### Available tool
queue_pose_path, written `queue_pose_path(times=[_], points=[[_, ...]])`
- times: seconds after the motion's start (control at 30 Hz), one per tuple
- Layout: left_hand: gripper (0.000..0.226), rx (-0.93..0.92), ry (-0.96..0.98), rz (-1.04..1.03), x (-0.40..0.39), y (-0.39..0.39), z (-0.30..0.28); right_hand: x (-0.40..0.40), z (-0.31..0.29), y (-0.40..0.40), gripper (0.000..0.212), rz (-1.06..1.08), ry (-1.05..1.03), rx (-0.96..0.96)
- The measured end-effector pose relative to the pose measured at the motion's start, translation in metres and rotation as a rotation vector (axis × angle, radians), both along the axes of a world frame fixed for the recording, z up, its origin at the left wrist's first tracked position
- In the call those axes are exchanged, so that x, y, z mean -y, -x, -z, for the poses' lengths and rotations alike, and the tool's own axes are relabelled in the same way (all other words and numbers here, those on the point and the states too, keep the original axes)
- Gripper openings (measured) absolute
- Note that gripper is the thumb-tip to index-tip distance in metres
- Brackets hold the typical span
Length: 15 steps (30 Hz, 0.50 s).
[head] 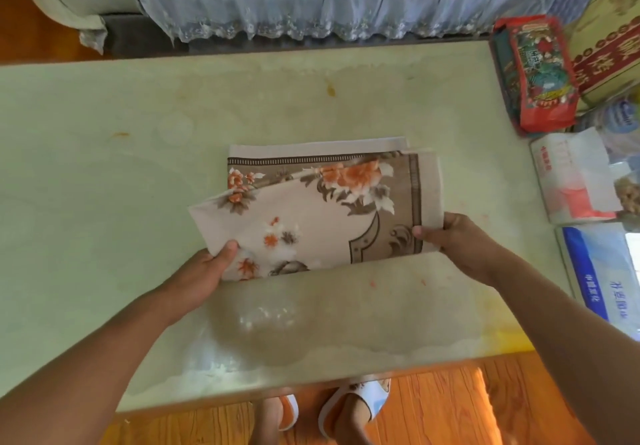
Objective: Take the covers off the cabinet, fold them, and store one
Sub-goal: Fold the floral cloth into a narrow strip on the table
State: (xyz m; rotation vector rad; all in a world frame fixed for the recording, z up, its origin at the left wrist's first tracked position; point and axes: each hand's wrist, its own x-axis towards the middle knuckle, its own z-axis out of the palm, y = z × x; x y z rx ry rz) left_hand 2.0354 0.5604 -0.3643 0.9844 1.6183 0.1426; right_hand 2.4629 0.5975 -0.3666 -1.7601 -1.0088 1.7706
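A folded cover (pixel 322 205), cream with orange flowers and a brown border, lies on the pale green table top (pixel 121 174). Its near layer is lifted off the layer beneath. My left hand (pixel 204 271) pinches the near left corner of that lifted layer, thumb on top. My right hand (pixel 457 240) pinches the near right corner, thumb on the brown border. No cabinet is in view.
At the table's right edge lie a red snack packet (pixel 540 77), a printed box (pixel 609 49), a white tissue pack (pixel 571 178) and a blue-and-white pack (pixel 599 275). Beyond the table stands a sofa with a blue lace cover (pixel 329 1). My slippered feet show below on the wooden floor.
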Motion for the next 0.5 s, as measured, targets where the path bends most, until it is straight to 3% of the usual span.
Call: queue_pose_path(times=[0.1,0.2,0.3,0.43,0.5], points=[[0.043,0.013,0.029,0.032,-0.017,-0.005,-0.004,-0.001,0.017,-0.002,0.033,-0.128,0.078,0.069],[0.045,-0.009,0.026,0.018,-0.028,-0.009,-0.004,0.002,0.026,0.006,0.021,-0.133,-0.025,0.309],[0.060,-0.055,-0.038,0.017,-0.028,-0.007,0.000,0.004,0.027,0.019,0.024,-0.089,-0.158,0.481],[0.064,-0.104,-0.079,0.031,-0.032,-0.005,0.009,0.003,0.030,0.006,0.016,0.037,-0.057,0.314],[0.061,-0.130,-0.093,0.059,-0.041,-0.006,0.011,0.000,0.031,0.005,0.014,-0.019,-0.023,0.354]])
